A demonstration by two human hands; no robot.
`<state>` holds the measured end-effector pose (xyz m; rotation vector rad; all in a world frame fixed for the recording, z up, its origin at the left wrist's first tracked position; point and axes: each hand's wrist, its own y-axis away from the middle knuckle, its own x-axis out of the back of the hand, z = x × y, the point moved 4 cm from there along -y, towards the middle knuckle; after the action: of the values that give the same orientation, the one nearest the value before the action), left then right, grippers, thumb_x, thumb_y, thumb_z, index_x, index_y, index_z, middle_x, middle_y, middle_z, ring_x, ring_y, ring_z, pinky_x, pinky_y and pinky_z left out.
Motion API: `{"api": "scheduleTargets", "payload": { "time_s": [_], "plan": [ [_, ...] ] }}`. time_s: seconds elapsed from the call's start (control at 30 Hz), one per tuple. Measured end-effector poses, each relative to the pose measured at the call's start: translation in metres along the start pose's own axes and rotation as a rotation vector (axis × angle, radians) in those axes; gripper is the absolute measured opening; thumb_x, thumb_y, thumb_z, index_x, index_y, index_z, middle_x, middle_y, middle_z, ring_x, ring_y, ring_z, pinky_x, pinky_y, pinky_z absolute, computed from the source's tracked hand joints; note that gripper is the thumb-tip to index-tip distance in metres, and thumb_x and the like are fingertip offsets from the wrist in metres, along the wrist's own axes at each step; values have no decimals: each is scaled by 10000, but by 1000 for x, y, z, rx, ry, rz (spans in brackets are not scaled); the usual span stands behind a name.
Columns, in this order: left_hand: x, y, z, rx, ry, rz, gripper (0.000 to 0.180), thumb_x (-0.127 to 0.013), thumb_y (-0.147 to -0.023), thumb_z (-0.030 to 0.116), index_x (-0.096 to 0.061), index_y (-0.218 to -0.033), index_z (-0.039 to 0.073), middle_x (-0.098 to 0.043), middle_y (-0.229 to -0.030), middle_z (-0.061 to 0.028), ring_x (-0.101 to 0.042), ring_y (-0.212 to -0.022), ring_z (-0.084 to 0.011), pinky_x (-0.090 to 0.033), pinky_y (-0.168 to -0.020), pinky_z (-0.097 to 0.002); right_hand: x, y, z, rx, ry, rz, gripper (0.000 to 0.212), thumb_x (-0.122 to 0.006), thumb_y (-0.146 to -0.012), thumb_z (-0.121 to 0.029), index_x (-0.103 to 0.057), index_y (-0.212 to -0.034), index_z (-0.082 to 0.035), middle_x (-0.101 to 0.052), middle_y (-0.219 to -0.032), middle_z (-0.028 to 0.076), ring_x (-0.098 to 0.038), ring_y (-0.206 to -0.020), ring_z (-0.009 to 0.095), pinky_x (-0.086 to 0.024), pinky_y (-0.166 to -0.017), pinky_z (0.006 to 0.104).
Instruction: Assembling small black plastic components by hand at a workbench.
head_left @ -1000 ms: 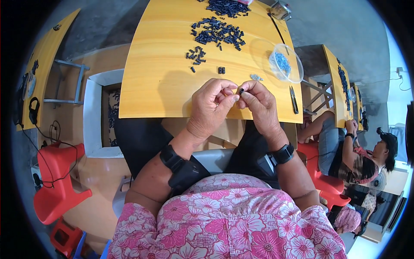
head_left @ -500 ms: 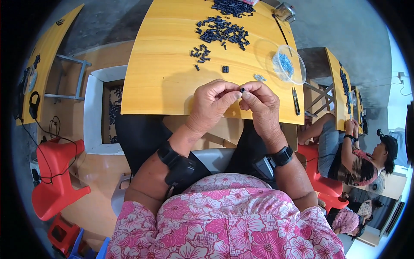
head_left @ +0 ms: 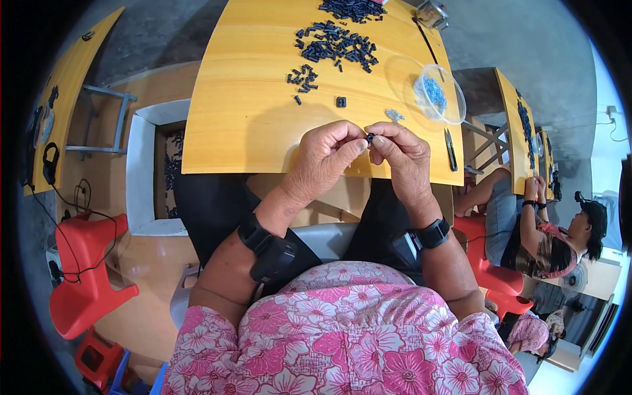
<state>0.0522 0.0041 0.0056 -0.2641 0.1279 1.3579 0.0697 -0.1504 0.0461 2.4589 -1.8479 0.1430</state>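
Both my hands meet over the near edge of the yellow table (head_left: 250,145). Between the fingertips they pinch a small black plastic part (head_left: 369,138), mostly hidden by the thumbs. My left hand (head_left: 329,150) is closed on its left side, and my right hand (head_left: 401,155) grips it from the right. Just beyond the hands lies a small black block-shaped piece (head_left: 341,102). Farther off are a small group of black cylindrical parts (head_left: 304,79) and a larger pile of black parts (head_left: 336,46). A few clear bits (head_left: 394,115) lie beyond my right hand.
A clear round tub (head_left: 455,112) with small bluish pieces (head_left: 434,93) stands at the right, near black-handled tweezers or snips (head_left: 451,150). A metal cup (head_left: 432,14) is at the far right corner. A white-edged box (head_left: 141,178) and red chair (head_left: 79,270) are left; a co-worker (head_left: 553,243) sits right.
My right fingers and thumb have shifted slightly over the black part, covering more of it. The view has moved a little; the things on the table lie as before.
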Motion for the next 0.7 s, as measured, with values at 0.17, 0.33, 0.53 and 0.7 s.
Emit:
{"api": "scheduleTargets", "payload": {
  "time_s": [0.17,0.33,0.53,0.7],
  "plan": [
    [-3,-1,-3,10,-34,-38,102,-608,-959,112,-634,-964,13,-591,-821,35,-508,-702,-21,-441,-623,-188,3,4,4,10,20,11,152,-619,-916,-2,-703,-1043,-9,-684,-872,29,-580,-703,75,-491,-652,220],
    [-7,1,-3,42,-2,-65,97,-611,-953,104,-631,-948,9,-580,-811,33,-514,-709,-30,-447,-629,-193,2,12,6,4,81,28,123,-630,-923,-18,-695,-1026,-6,-679,-877,22,-583,-723,65,-488,-637,210],
    [-15,-1,-6,22,-134,-62,93,-611,-946,91,-617,-919,2,-568,-790,26,-510,-697,-44,-450,-627,-215,12,25,17,69,171,126,112,-663,-892,-15,-697,-999,-9,-671,-849,20,-615,-787,93,-514,-725,241],
    [-12,-1,3,-125,-285,20,111,-672,-879,83,-612,-889,-10,-608,-725,-76,-539,-608,-113,-459,-581,-275,38,20,32,64,435,304,88,-699,-834,-36,-711,-919,-14,-691,-857,78,-662,-801,167,-524,-758,287]
  ]
}}
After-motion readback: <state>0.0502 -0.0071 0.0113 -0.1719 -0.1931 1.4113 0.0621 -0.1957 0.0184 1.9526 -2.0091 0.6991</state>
